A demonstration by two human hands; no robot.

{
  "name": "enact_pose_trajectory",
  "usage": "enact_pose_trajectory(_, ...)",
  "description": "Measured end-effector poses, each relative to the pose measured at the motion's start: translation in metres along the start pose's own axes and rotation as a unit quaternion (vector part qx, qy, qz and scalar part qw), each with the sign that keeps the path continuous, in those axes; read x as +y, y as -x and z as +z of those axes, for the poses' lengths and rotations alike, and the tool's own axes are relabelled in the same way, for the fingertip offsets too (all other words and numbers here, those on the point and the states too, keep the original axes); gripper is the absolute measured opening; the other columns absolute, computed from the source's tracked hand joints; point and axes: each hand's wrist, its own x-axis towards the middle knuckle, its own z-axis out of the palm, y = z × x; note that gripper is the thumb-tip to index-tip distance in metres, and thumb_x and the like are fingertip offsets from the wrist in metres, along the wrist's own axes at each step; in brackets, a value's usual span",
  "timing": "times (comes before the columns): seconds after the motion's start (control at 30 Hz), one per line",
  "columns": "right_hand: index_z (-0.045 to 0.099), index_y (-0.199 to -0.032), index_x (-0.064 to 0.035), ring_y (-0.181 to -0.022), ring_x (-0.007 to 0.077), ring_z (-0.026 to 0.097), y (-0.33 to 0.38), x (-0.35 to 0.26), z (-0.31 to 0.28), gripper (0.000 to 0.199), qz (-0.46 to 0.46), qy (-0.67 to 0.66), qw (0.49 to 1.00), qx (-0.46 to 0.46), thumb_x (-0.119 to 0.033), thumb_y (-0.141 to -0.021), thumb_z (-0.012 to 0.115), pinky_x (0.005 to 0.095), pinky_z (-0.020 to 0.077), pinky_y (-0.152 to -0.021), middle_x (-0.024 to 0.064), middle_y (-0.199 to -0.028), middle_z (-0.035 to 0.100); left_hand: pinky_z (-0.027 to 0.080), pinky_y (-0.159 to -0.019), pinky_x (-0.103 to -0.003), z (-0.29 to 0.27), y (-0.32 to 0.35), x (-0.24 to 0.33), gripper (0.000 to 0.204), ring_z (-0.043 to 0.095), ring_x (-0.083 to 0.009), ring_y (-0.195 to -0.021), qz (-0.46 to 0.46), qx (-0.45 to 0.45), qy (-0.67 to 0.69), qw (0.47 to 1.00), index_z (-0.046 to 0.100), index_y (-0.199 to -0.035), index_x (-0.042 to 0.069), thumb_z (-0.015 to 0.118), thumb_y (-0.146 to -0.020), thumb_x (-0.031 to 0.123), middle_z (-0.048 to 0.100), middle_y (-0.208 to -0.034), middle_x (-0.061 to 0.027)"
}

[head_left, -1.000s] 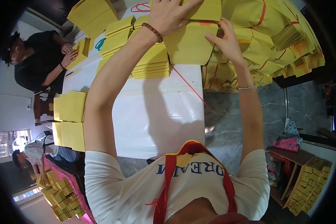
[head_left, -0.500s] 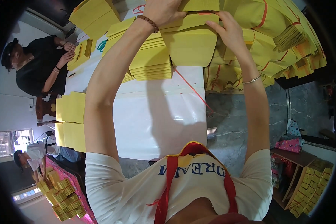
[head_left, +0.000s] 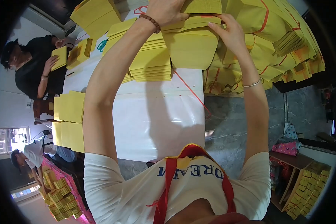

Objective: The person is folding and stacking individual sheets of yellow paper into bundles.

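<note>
At the far edge of the table, a stack of yellow folded paper (head_left: 192, 24) lies between my two hands. My left hand (head_left: 168, 11), with a brown beaded bracelet at its wrist, grips the stack's left side; its fingertips are partly hidden at the top of the view. On the right side, my right hand (head_left: 230, 31) pinches the stack's edge between thumb and fingers. A strip of red shows between the layers near that edge. Below hangs a broad yellow flap or sheet (head_left: 190, 48).
Fanned yellow paper (head_left: 149, 61) lies left of the stack. Bundles tied with red string (head_left: 276, 22) pile up at right. A red string (head_left: 190, 89) crosses the white tabletop (head_left: 156, 112). Teal scissors (head_left: 102, 45) lie further left. Two other people work at left.
My hands stay at the stack with only a slight shift. The co-worker in black has lifted a yellow piece of paper off the table toward themselves.
</note>
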Motion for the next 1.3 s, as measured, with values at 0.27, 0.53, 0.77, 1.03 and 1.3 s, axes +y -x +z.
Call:
enact_pose_trajectory(0.27, 0.061, -0.104, -0.0065, -0.077, 0.0251, 0.056, 0.001, 0.002, 0.000, 0.044, 0.010, -0.003, 1.000, -0.008, -0.042, -0.078, 0.063, 0.0349, 0.0443, -0.069, 0.0076, -0.097, 0.058, 0.039, -0.084, -0.046, 0.007, 0.007, -0.001, 0.086, 0.049, -0.0361, -0.100, 0.043, 0.071, -0.005, 0.997, 0.030, -0.138, 0.022, 0.072, -0.063, 0.017, 0.049, -0.110, -0.0178)
enact_pose_trajectory(0.53, 0.060, -0.103, -0.0036, -0.076, 0.0258, 0.055, 0.008, 0.005, 0.003, 0.040, -0.011, -0.045, 0.999, 0.019, -0.035, -0.079, 0.065, 0.0352, 0.0441, -0.068, 0.0101, -0.094, 0.057, 0.036, -0.085, -0.047, 0.023, 0.013, -0.004, 0.090, 0.044, -0.0354, -0.108, 0.076, 0.074, -0.027, 0.994, 0.028, -0.139, 0.023, 0.073, -0.064, 0.041, 0.045, -0.119, -0.0178)
enact_pose_trajectory(0.77, 0.060, -0.101, -0.0038, -0.078, 0.0257, 0.056, 0.007, 0.005, 0.008, 0.038, -0.017, -0.050, 0.998, 0.025, -0.034, -0.079, 0.065, 0.0346, 0.0439, -0.068, 0.0102, -0.091, 0.057, 0.029, -0.090, -0.057, 0.058, 0.018, -0.013, 0.099, 0.035, -0.0362, -0.118, 0.127, 0.201, -0.279, 0.930, 0.028, -0.139, 0.028, 0.072, -0.056, 0.059, 0.032, -0.134, -0.0200)
enact_pose_trajectory(1.03, 0.060, -0.101, -0.0021, -0.082, 0.0232, 0.057, 0.008, 0.010, 0.005, 0.039, 0.015, -0.093, 0.995, 0.018, -0.032, -0.078, 0.067, 0.0324, 0.0447, -0.070, 0.0088, -0.096, 0.058, 0.030, -0.088, -0.054, 0.028, 0.014, 0.021, 0.095, 0.037, -0.0343, -0.115, 0.024, 0.053, -0.134, 0.989, 0.031, -0.137, 0.027, 0.075, -0.056, 0.051, 0.036, -0.129, -0.0189)
enact_pose_trajectory(1.3, 0.062, -0.103, -0.0031, -0.104, 0.0223, 0.053, 0.031, 0.037, 0.009, 0.037, 0.123, -0.174, 0.977, -0.009, -0.027, -0.075, 0.070, 0.0304, 0.0420, -0.086, 0.0104, -0.112, 0.056, 0.032, -0.081, -0.049, 0.026, 0.011, 0.017, 0.089, 0.041, -0.0319, -0.108, 0.013, 0.070, -0.100, 0.992, 0.034, -0.136, 0.025, 0.074, -0.058, 0.043, 0.039, -0.123, -0.0175)
